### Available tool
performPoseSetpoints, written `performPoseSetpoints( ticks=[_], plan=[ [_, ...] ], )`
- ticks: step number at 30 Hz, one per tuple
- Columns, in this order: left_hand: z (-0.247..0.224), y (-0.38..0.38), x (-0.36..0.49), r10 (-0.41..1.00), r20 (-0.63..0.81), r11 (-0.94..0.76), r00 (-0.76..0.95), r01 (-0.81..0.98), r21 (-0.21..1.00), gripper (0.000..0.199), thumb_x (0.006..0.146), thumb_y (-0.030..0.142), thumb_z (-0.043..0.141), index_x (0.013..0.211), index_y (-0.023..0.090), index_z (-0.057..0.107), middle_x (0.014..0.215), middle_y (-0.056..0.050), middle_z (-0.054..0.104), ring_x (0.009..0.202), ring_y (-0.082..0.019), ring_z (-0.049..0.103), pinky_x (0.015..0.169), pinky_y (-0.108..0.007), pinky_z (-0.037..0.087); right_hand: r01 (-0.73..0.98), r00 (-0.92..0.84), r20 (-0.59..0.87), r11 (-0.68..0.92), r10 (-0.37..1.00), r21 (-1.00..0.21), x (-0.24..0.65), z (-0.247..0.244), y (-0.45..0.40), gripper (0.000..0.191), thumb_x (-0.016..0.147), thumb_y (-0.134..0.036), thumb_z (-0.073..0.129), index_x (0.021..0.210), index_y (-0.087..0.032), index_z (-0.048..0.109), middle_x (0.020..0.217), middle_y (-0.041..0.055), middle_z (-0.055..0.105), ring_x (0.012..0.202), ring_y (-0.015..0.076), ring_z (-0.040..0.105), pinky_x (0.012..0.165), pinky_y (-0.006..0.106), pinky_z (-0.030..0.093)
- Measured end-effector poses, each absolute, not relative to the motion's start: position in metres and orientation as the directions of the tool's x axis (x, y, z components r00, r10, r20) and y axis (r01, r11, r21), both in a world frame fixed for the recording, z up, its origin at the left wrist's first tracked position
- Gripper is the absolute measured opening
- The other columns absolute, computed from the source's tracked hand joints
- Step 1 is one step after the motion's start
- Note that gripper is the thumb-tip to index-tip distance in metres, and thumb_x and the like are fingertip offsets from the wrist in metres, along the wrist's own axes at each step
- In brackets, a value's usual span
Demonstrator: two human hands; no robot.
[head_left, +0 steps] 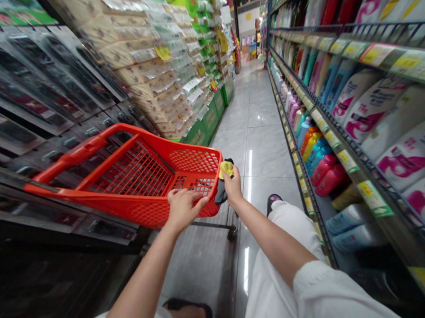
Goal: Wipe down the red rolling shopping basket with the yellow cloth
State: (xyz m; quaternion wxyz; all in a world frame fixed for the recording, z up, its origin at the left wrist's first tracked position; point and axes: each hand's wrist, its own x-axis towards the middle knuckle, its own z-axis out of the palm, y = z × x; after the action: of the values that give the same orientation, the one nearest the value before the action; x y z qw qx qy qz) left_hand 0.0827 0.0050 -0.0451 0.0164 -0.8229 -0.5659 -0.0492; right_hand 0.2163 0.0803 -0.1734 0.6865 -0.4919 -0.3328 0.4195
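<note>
A red plastic shopping cart point(125, 195) stands in front of me, its basket bare inside where I can see it. My left hand point(184, 206) grips the near side rim, fingers over the edge and thumb stretched toward the end corner. At that end, my right hand point(233, 185) pinches a crumpled yellow cloth point(226, 169) against the rim. Just below it, a dark grey piece of cloth point(221, 193) hangs on the outside of the basket. Whether the yellow and grey pieces are joined, I cannot tell.
Shelves of bottles point(326, 160) line the right side close to my leg. Stacked packs point(146, 65) on green boxes point(201, 130) and hanging packaged goods point(41, 83) stand at the left. A tiled aisle point(252, 113) runs ahead. A cart wheel point(232, 233) is near my feet.
</note>
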Motion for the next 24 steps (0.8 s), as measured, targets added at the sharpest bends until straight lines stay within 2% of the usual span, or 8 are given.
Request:
performPoseSetpoints(
  ticks=[3, 7, 9, 13, 15, 18, 21, 24],
  plan=[
    [-0.046, 0.008, 0.086, 0.933, 0.108, -0.348, 0.343, 0.937, 0.032, 0.045, 0.092, 0.054, 0.042, 0.074, 0.025, 0.07, 0.083, -0.003, 0.076, 0.084, -0.022, 0.06, 0.089, -0.043, 0.027, -0.171, 0.442, 0.134, 0.231, 0.887, -0.958, 0.22, -0.172, 0.077, 0.038, 0.078, -0.025, 0.051, 0.116, -0.022, 0.052, 0.118, 0.0068, 0.064, 0.107, 0.0177, 0.061, 0.096, 0.032, 0.047],
    [-0.046, 0.012, 0.088, 0.939, 0.112, -0.332, 0.326, 0.942, 0.044, 0.046, 0.092, 0.055, 0.043, 0.072, 0.024, 0.07, 0.082, -0.004, 0.076, 0.084, -0.022, 0.06, 0.089, -0.043, 0.027, -0.102, 0.5, -0.253, -0.234, 0.828, -0.967, 0.206, -0.204, 0.059, 0.033, 0.073, -0.018, 0.049, 0.105, -0.022, 0.056, 0.098, 0.0058, 0.067, 0.091, 0.0212, 0.064, 0.083, 0.037, 0.051],
    [-0.047, 0.015, 0.088, 0.941, 0.118, -0.323, 0.316, 0.945, 0.047, 0.045, 0.091, 0.055, 0.044, 0.073, 0.024, 0.071, 0.083, -0.004, 0.076, 0.085, -0.022, 0.06, 0.089, -0.043, 0.027, -0.125, 0.47, -0.315, -0.291, 0.824, -0.948, 0.2, -0.208, 0.055, 0.032, 0.073, -0.017, 0.048, 0.103, -0.022, 0.057, 0.094, 0.0049, 0.067, 0.086, 0.0211, 0.065, 0.078, 0.036, 0.052],
    [-0.048, 0.022, 0.088, 0.946, 0.12, -0.306, 0.301, 0.952, 0.026, 0.046, 0.092, 0.055, 0.041, 0.078, 0.026, 0.073, 0.087, -0.004, 0.077, 0.087, -0.023, 0.061, 0.088, -0.043, 0.028, -0.188, 0.374, 0.057, 0.136, 0.926, -0.973, 0.203, -0.183, 0.062, 0.034, 0.079, -0.024, 0.049, 0.112, -0.023, 0.054, 0.107, 0.0044, 0.067, 0.097, 0.0181, 0.064, 0.086, 0.032, 0.051],
    [-0.048, 0.026, 0.089, 0.95, 0.108, -0.298, 0.294, 0.954, 0.018, 0.047, 0.093, 0.055, 0.039, 0.08, 0.027, 0.074, 0.089, -0.004, 0.077, 0.089, -0.023, 0.061, 0.089, -0.043, 0.028, -0.143, 0.366, 0.187, 0.253, 0.912, -0.957, 0.207, -0.175, 0.062, 0.036, 0.079, -0.026, 0.05, 0.115, -0.023, 0.053, 0.114, 0.0055, 0.065, 0.105, 0.0183, 0.061, 0.094, 0.033, 0.049],
    [-0.048, 0.031, 0.092, 0.956, 0.099, -0.28, 0.278, 0.96, 0.015, 0.046, 0.094, 0.054, 0.039, 0.084, 0.027, 0.074, 0.091, -0.005, 0.077, 0.091, -0.024, 0.061, 0.089, -0.043, 0.028, -0.01, 0.419, 0.057, 0.067, 0.906, -0.998, 0.203, -0.19, 0.051, 0.038, 0.075, -0.02, 0.05, 0.113, -0.022, 0.054, 0.112, 0.008, 0.064, 0.104, 0.0207, 0.061, 0.092, 0.036, 0.048],
    [-0.049, 0.034, 0.093, 0.957, 0.1, -0.276, 0.272, 0.961, 0.028, 0.045, 0.093, 0.054, 0.04, 0.086, 0.026, 0.075, 0.095, -0.005, 0.077, 0.093, -0.025, 0.061, 0.089, -0.044, 0.028, 0.064, 0.401, -0.194, -0.238, 0.896, -0.969, 0.192, -0.215, 0.037, 0.029, 0.069, -0.015, 0.052, 0.097, -0.023, 0.056, 0.089, 0.0054, 0.066, 0.084, 0.0215, 0.063, 0.075, 0.034, 0.051],
    [-0.05, 0.035, 0.092, 0.956, 0.111, -0.276, 0.272, 0.961, 0.026, 0.048, 0.094, 0.055, 0.039, 0.085, 0.026, 0.075, 0.093, -0.006, 0.077, 0.092, -0.024, 0.061, 0.089, -0.044, 0.028, 0.041, 0.367, -0.209, -0.24, 0.906, -0.97, 0.187, -0.216, 0.033, 0.022, 0.07, -0.018, 0.054, 0.09, -0.026, 0.054, 0.078, 0.0011, 0.063, 0.072, 0.0192, 0.061, 0.064, 0.03, 0.048]
  ],
)
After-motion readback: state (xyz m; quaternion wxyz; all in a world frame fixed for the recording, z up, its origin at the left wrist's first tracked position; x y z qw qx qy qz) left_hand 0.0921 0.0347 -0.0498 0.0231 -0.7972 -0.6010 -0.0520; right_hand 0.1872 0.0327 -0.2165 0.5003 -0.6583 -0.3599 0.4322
